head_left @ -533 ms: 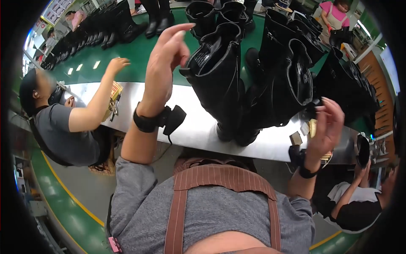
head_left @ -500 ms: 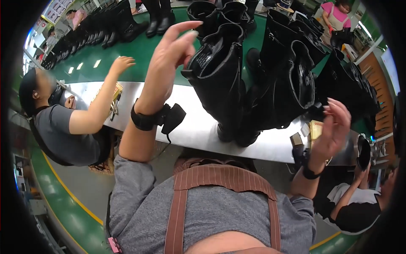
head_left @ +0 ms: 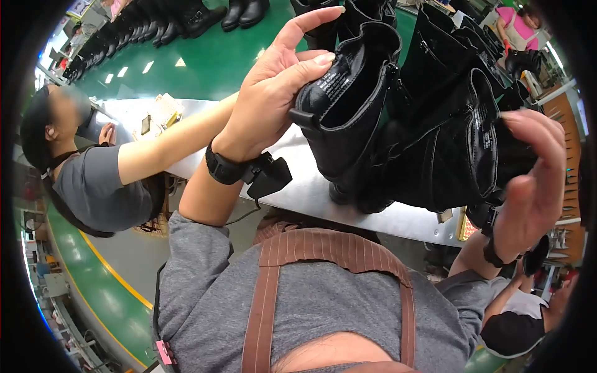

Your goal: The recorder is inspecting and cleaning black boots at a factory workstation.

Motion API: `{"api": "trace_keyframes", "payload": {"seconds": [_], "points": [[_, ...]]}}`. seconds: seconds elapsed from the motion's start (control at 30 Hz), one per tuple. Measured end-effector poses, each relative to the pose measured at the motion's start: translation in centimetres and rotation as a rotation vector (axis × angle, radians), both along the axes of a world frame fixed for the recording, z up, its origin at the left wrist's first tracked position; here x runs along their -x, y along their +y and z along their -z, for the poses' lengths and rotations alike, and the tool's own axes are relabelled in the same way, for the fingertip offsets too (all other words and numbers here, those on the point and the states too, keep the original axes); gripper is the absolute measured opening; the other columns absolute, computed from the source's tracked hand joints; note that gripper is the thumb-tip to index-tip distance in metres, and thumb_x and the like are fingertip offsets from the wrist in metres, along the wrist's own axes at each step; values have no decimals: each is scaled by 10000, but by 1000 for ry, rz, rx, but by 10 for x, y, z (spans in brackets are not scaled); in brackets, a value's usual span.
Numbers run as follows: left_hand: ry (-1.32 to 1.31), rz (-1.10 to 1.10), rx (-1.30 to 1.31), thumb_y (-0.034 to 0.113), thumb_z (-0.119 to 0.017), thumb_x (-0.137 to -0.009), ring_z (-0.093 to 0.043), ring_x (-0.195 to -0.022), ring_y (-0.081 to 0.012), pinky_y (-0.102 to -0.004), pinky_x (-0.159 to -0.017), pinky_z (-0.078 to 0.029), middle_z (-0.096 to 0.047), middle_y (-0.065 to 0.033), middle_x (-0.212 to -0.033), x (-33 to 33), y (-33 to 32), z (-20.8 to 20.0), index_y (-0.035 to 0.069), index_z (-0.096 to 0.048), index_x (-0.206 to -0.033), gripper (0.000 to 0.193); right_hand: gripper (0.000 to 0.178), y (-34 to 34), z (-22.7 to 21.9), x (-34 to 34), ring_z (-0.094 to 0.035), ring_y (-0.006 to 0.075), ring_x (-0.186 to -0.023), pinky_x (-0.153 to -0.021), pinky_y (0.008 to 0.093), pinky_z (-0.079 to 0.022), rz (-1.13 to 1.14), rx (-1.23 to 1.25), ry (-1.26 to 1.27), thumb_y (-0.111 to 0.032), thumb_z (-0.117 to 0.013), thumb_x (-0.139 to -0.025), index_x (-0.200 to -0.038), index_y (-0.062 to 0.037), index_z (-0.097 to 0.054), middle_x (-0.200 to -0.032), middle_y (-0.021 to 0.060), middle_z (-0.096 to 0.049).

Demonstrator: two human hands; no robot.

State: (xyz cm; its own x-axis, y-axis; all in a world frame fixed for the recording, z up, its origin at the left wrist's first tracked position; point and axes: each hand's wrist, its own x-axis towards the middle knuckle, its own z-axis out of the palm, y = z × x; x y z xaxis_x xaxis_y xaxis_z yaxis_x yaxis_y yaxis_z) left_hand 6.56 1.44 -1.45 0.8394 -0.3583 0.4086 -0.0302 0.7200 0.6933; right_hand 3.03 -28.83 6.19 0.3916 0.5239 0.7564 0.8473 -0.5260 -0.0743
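Note:
Two tall black boots stand side by side on the metal-edged bench before me, their shafts leaning apart. At the rim of the left boot [head_left: 339,133] is my left hand [head_left: 277,84], thumb against the opening and index finger stretched out beyond it. The right boot [head_left: 435,165] tilts to the right, its opening facing my right hand [head_left: 535,174]. That hand is open, fingers curved loosely, with one fingertip at or very near the boot's edge. Pale printing shows on the lining inside both openings. Both wrists wear black straps.
More black boots [head_left: 429,43] crowd behind the pair, and a row of boots [head_left: 149,22] lines the far left of the green belt [head_left: 205,68]. A co-worker [head_left: 106,180] at left reaches an arm behind mine. Another person [head_left: 516,317] is at lower right.
My left hand has come to the left boot's rim. My right hand has risen to the right boot's opening. The left co-worker's arm has stretched out to the right.

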Motion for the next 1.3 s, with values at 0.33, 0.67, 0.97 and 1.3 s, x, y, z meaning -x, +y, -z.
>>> {"api": "trace_keyframes", "payload": {"seconds": [0.33,0.67,0.97,1.3], "points": [[52,-14,7,-69,-460,-952,-588,-911,-90,-220,-868,-484,-612,-90,-1037,5,-20,-14,-3,-194,-1545,653,152,-29,22,2,-498,93,-835,-744,234,-388,201,-119,392,-106,-566,-927,-911,24,-642,-1107,111,-601],[-64,-254,-183,47,-469,-934,-641,-1118,-225,-322,-995,-503,-621,-187,-1198,-1,-29,0,-61,-216,-1520,647,467,-27,48,-3,-518,121,-982,-878,242,-397,-134,-720,821,-106,-616,-794,-1231,9,-499,-1112,53,-525],[-15,-263,-223,9,-480,-936,-623,-825,-84,-201,-771,-504,-660,-99,-965,-2,-23,4,-67,-232,-1518,637,439,-28,65,-11,-483,119,-969,-889,235,-396,-194,-817,775,-52,-586,-767,-1192,12,-501,-1130,58,-484],[-17,-268,-206,34,-479,-944,-668,-1003,-195,-299,-897,-544,-649,-201,-1163,-5,-16,12,-69,-232,-1511,627,399,-40,82,-16,-472,100,-931,-835,228,-357,-238,-853,831,-119,-652,-759,-1121,-9,-523,-1051,30,-479]]}}
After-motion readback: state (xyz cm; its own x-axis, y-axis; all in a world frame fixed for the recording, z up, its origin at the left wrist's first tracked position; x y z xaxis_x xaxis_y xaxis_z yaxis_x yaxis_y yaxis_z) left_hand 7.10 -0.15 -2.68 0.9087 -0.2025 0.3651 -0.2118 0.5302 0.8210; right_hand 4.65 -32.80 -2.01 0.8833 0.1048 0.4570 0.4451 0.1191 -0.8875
